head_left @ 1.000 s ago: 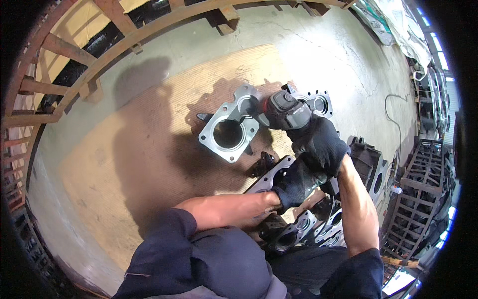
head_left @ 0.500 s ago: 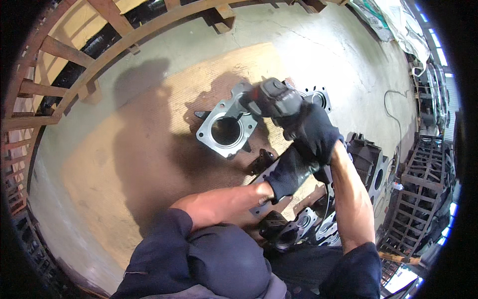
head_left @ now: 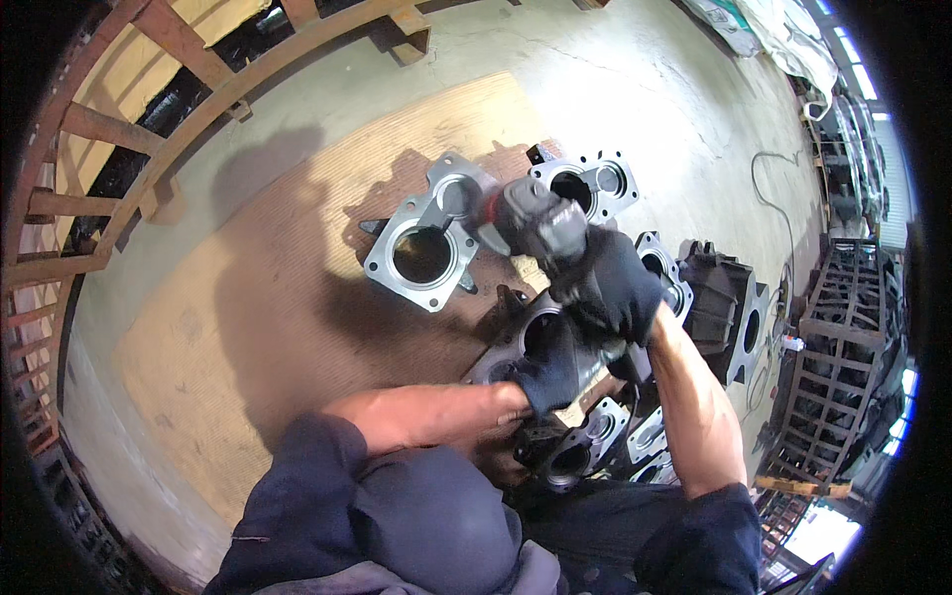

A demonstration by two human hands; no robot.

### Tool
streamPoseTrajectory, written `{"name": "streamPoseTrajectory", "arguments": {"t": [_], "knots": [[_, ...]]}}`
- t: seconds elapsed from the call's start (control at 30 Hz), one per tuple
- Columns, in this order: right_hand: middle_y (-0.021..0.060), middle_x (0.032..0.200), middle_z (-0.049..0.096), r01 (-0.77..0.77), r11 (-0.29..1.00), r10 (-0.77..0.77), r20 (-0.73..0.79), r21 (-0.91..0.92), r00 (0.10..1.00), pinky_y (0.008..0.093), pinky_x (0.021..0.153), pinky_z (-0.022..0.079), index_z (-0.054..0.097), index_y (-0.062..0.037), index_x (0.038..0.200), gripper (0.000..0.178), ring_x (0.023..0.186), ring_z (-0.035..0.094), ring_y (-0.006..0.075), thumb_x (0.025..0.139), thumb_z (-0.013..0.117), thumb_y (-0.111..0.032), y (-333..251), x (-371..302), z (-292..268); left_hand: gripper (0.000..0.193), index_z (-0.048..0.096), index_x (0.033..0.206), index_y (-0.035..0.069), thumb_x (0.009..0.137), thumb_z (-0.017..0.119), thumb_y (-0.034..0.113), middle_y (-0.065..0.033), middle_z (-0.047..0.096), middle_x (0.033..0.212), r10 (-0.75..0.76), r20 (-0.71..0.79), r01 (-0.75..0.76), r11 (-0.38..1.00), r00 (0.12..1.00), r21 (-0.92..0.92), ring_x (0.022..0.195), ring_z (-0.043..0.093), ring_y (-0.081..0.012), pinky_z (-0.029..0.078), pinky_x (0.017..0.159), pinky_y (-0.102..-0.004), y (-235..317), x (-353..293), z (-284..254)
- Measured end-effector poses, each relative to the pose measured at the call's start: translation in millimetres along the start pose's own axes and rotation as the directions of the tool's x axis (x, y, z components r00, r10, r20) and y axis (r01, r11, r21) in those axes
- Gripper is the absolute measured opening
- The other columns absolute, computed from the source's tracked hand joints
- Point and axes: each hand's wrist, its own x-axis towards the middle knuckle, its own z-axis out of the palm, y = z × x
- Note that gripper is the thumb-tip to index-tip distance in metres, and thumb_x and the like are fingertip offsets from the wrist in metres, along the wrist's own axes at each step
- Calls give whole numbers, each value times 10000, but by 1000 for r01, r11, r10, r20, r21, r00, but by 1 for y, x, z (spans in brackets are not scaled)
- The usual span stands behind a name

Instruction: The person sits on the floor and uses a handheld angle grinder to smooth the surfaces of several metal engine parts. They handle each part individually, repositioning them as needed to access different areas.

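Observation:
A black handheld power tool [head_left: 543,226] with a red band near its front end is in my gloved right hand [head_left: 620,286], whose fingers are wrapped round its body. The tool's front end reaches the right side of a grey metal casting [head_left: 405,276], flat-faced, with a large round bore and a smaller recess; whether they touch is unclear. My gloved left hand [head_left: 551,375] looks closed, below and left of the right one, over another casting [head_left: 496,359]. What it grips is hidden. A dark cord [head_left: 633,409] hangs below the hands.
Similar castings lie beyond the tool [head_left: 620,169], right of my hand [head_left: 670,270] and near my legs [head_left: 585,446]. A tall dark casting [head_left: 716,297] stands at right. Brown board [head_left: 198,347] covers part of the floor. Metal racks stand left [head_left: 119,129] and right [head_left: 843,332].
The view has shifted slightly, with the floor things now farther left. The tool and right hand have come nearer to me. My left hand has moved left and nearer, uncovering more castings.

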Motion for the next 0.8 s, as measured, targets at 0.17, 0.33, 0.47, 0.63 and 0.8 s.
{"name": "streamPoseTrajectory", "arguments": {"t": [0.17, 0.33, 0.47, 0.63, 0.8], "knots": [[188, 765, 699, -36, 988, 37, 3, -149, 999, 361, 694, 546, 668, 38, 937, 355, 756, 709, 261, 692, 795, -187, -12, 26, -8, 429, 537, 1371, -5, 959, 575, 109, -186, 560, 1365, -156, 52, 157, 988, 986, 0, 1280, 513, -223, 428, 1068, -374, 20, 18, -26], [197, 890, 734, -38, 988, 40, 7, -151, 999, 370, 804, 555, 690, 4, 1008, 372, 869, 732, 324, 718, 787, -207, 0, -6, 5, 524, 540, 1354, -40, 907, 700, 182, -165, 573, 1326, -132, 13, 130, 947, 991, -292, 1252, 495, -212, 363, 1124, -365, -7, -6, 16], [201, 945, 741, -25, 999, 25, -20, -28, 999, 386, 850, 563, 712, -39, 1076, 467, 910, 719, 354, 709, 806, -313, 56, -22, -32, 504, 295, 1522, -28, 1037, 426, 18, -120, 415, 1522, -234, 365, 292, 949, 901, -114, 1382, 428, -160, 368, 1168, -311, 0, 58, 43], [85, 795, 691, 209, 775, -329, -98, -596, 939, 380, 680, 551, 690, -108, 856, 176, 757, 689, 298, 692, 750, -130, 92, -23, -72, 361, 564, 1318, -16, 977, 613, 93, -125, 658, 1246, -61, 203, 82, 992, 977, -98, 1213, 574, -178, 503, 978, -362, 11, 112, 54], [100, 814, 720, 129, 631, -211, -9, -765, 978, 398, 713, 562, 725, -169, 862, 173, 790, 707, 301, 690, 748, -170, 132, 11, -87, 399, 592, 1304, -4, 939, 668, 136, -130, 658, 1301, 11, 36, -13, 999, 999, 32, 1167, 611, -195, 492, 987, -359, -10, 152, 66]]}}
